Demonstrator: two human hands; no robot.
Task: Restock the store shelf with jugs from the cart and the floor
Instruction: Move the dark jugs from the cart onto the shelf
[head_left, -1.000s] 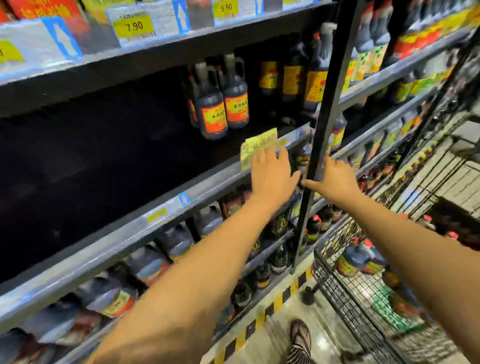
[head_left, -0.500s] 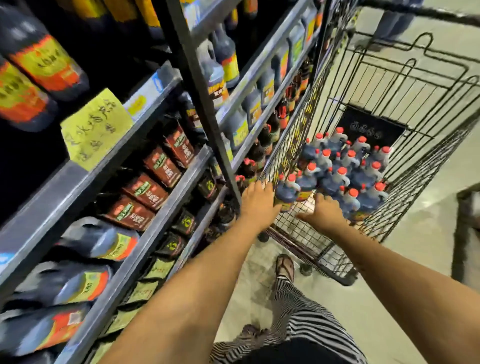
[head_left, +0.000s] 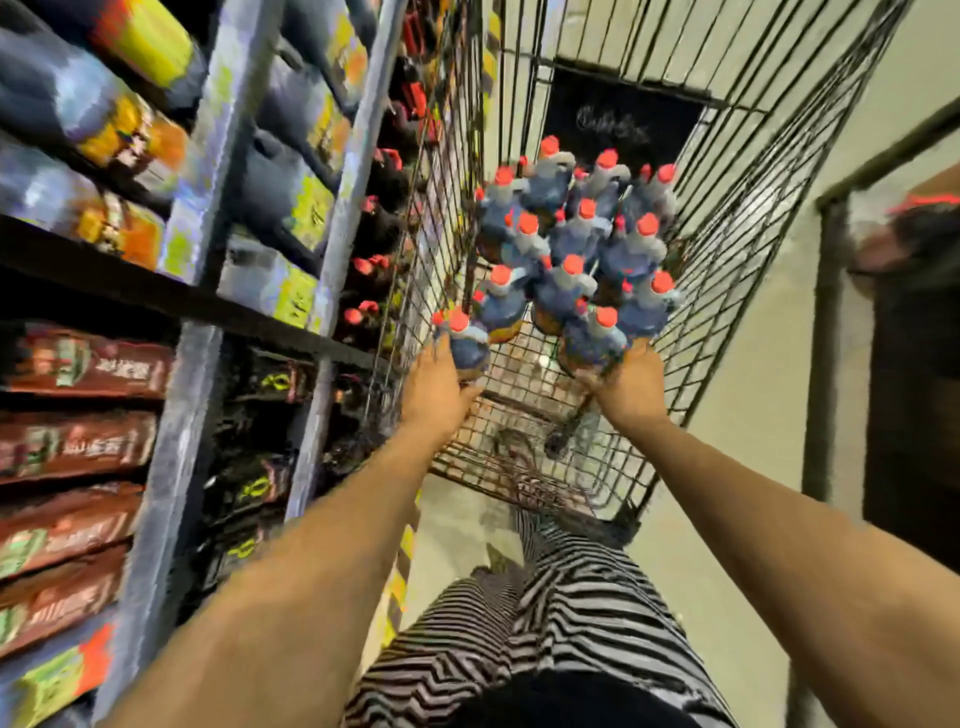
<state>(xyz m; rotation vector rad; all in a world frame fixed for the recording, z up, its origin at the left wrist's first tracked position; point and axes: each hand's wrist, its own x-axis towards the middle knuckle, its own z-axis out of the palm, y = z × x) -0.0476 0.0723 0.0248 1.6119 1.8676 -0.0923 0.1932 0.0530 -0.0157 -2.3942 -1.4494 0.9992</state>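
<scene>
Both hands are observed inside the cart (head_left: 737, 218). The left hand (head_left: 435, 387) is closed around a jug (head_left: 467, 343); the right hand (head_left: 631, 387) around another jug (head_left: 592, 340). Both jugs stand upright, directly beyond the fingers; the shelf (head_left: 171, 301) lies leftward.

Dark, blue-grey jugs (head_left: 566, 244) with bright red caps (head_left: 573, 264) and orange-yellow labels fill a cart (head_left: 727, 218) of black wire mesh. A black panel with faint white lettering (head_left: 618, 127) sits at the cart's far end. The store shelf (head_left: 171, 415) is grey metal with black undersides; it carries dark jugs with yellow and orange labels, dark red-brown packets (head_left: 72, 364) with green marks, and black packets (head_left: 270, 384) with yellow-green marks. The floor (head_left: 737, 415) is pale beige, edged by a yellow-and-black striped strip (head_left: 400, 577). The person's clothing (head_left: 519, 634) has a black-and-white zebra-like stripe pattern.
</scene>
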